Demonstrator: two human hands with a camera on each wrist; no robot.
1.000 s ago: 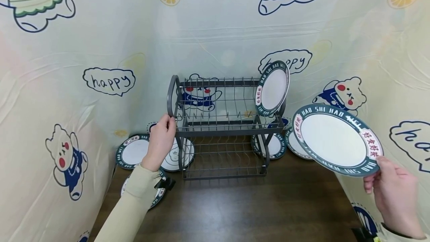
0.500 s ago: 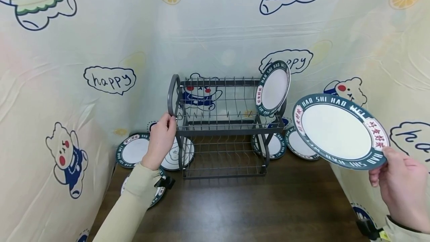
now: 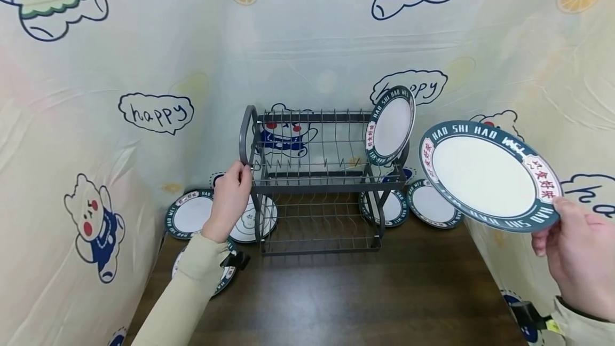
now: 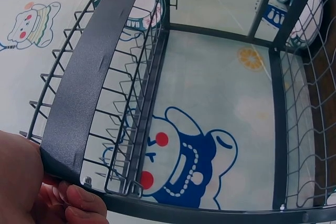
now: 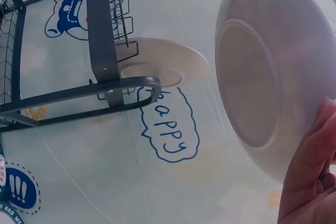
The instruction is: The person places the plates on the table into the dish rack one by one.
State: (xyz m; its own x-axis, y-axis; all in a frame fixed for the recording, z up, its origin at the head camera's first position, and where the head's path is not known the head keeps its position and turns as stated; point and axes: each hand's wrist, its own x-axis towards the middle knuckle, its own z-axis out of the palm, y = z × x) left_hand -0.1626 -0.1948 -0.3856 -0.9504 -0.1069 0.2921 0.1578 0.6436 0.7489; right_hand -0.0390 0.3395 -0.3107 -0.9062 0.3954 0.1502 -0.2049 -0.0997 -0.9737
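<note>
A dark two-tier metal dish rack (image 3: 331, 189) stands on the brown table. My left hand (image 3: 228, 199) grips its left side frame, with fingers curled under the dark bar in the left wrist view. To the right of the rack, my right hand (image 3: 574, 250) pinches the rim of a white plate (image 3: 482, 175) with a green lettered border, raised in the air and tilted. The right wrist view shows the underside of this held plate (image 5: 249, 85). Another matching plate (image 3: 391, 124) stands on edge in the upper tier's right end.
Several more plates lie on the table: one behind the rack's right leg (image 3: 391, 207), one at the back right (image 3: 432, 204), and others at the left, including a left plate (image 3: 192, 215) and one partly under my left sleeve (image 3: 180, 287). A patterned cloth (image 3: 307, 68) surrounds the table.
My right hand has lifted the plate higher and shifted it slightly to the right, uncovering more of the back right plate. My left hand keeps its grip on the rack.
</note>
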